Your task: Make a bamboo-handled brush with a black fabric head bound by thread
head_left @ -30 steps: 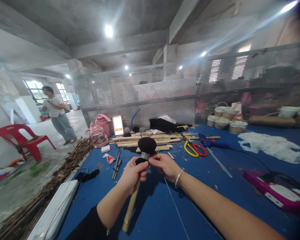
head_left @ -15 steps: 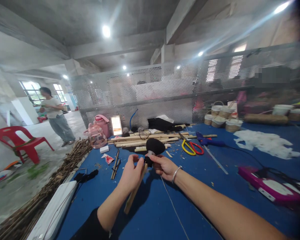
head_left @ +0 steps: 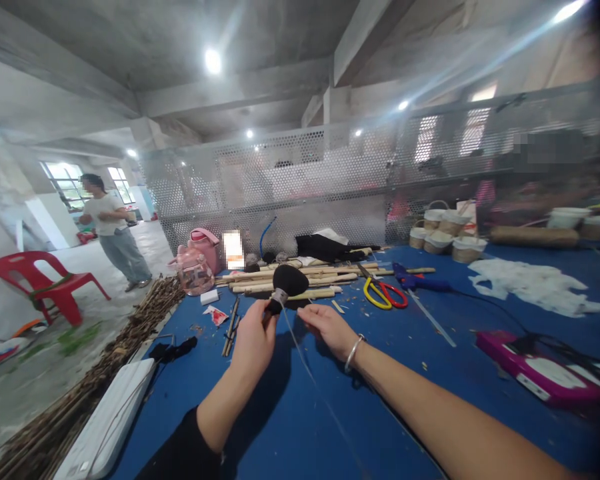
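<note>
My left hand (head_left: pixel 257 333) is closed around the lower part of a black, round-topped cloth bundle (head_left: pixel 291 281), which stands tilted above the table. Grey thread (head_left: pixel 280 296) binds its narrow neck. From there a loose pale strand (head_left: pixel 301 357) trails down toward the table's near edge. Just right of the bundle and apart from it, my right hand (head_left: pixel 331 328) has its thumb and forefinger pinched together; what lies between them is too small to make out. The wooden stick below the bundle is hidden behind my left hand.
On the blue table (head_left: pixel 380 360) lie wooden sticks (head_left: pixel 260 280), yellow-and-red-handled scissors (head_left: pixel 380 293), a blue glue gun (head_left: pixel 420 281), a magenta box (head_left: pixel 535 373) and a white power strip (head_left: pixel 107 413). A perforated metal screen (head_left: pixel 350 200) stands behind. Another person (head_left: pixel 111 220) stands at left.
The bundle has moved left and tilted, bringing its grey-bound neck into view. My right hand has come away from it. The stick that hung below my left hand no longer shows.
</note>
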